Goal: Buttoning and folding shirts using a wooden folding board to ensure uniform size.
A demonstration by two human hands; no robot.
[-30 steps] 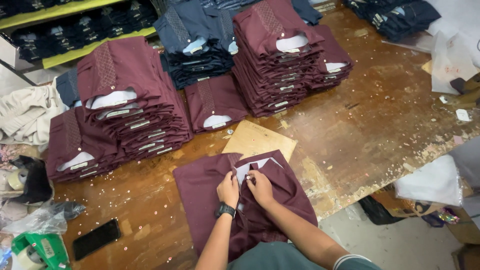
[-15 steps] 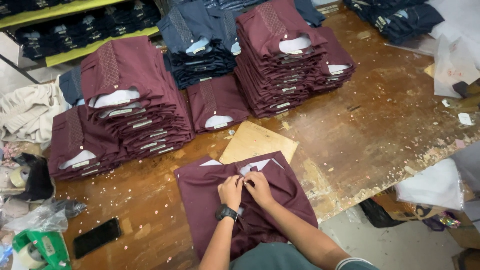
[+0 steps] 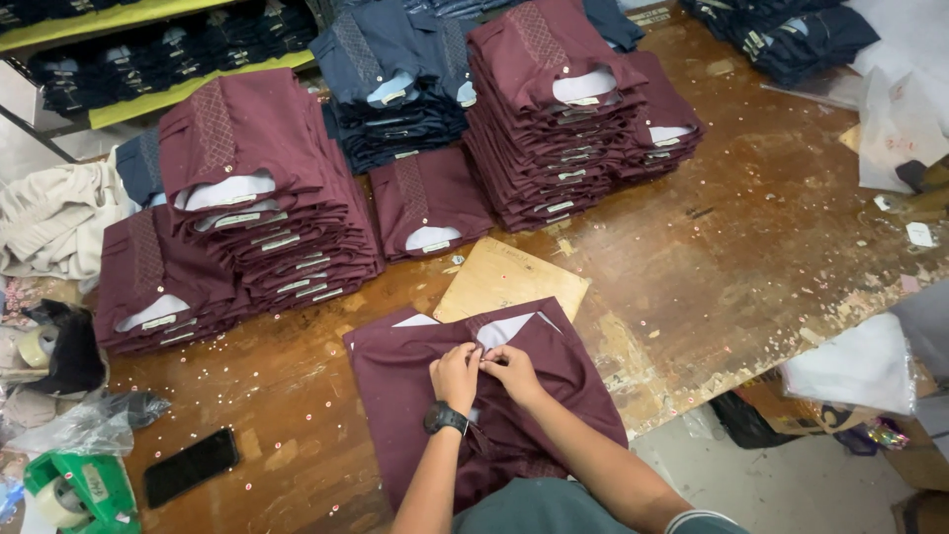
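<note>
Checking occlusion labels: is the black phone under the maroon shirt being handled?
No, the flat black phone lies bare on the wooden table, left of the maroon shirt.

Matt maroon cloth shirt [image 3: 554,396] — worn, scuffed glossy wood table [image 3: 751,237].

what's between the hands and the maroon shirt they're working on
Nothing visible. The left hand and right hand already rest on the maroon shirt near its collar, fingers pinching the fabric.

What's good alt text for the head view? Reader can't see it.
Seen from above, a person's left hand and right hand pinch the collar area of a maroon shirt lying on a worn wooden table. Stacks of folded maroon shirts and navy shirts sit behind; a cardboard sheet lies beside.
</note>
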